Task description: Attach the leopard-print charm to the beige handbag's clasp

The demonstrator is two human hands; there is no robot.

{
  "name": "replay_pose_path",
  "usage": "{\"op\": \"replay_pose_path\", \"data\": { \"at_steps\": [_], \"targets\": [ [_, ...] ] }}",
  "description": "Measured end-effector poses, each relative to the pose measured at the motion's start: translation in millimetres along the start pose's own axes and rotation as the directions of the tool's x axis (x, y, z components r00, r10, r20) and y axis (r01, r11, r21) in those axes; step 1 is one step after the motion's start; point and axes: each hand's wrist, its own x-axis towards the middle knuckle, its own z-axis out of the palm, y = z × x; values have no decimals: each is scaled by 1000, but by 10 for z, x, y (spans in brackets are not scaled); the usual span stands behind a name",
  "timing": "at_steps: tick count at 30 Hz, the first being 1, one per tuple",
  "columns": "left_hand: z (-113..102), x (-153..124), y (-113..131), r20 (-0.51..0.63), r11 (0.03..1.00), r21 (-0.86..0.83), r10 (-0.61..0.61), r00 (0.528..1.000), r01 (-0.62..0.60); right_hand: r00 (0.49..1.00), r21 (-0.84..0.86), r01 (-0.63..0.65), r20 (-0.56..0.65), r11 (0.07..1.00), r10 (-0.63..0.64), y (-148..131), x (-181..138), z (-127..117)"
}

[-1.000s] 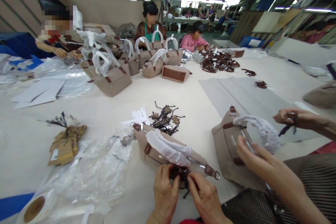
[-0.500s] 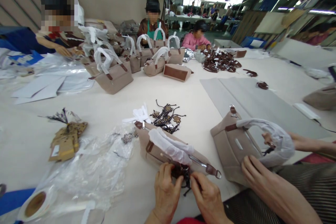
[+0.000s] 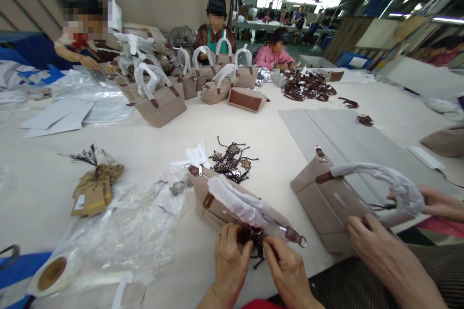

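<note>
Saw bag (image 3: 217, 203) flat on table (image 3: 152, 145), contents hidden. My left hand (image 3: 229, 266) and right hand (image 3: 286, 270) pinched charm (image 3: 252, 237) at bag's edge.

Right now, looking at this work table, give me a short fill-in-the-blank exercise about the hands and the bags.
1. The left hand and right hand pinch a dark charm at the near ____ bag.
2. That bag's handle is wrapped in ____ paper.
3. The loose charms lie ____ the near bag.
4. A co-worker's hand rests on a second bag to the wearer's ____.

Missing words: beige; white; beyond; right
</note>
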Motion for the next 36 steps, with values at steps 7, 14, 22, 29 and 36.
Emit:
{"op": "replay_pose_path", "data": {
  "at_steps": [7,14,22,29,36],
  "targets": [
    [15,-13,-29,19,999,-30,-17,1000,17,1000,14,-20,16,1000,19,36,6,53],
    [-19,3,8,173,973,-180,-114,978,145,999,40,-39,21,998,38,12,11,47],
    [-70,149,10,593,414,-580,-377,712,702,990,124,-114,100,986,102,26,38,-9],
    [-194,201,20,688,241,-577,-371,623,781,952,174,-245,232,954,202,1,93,-108],
    [-171,275,35,723,156,-536,-422,547,830,924,134,-291,297,947,242,35,148,-147]
  ]
}}
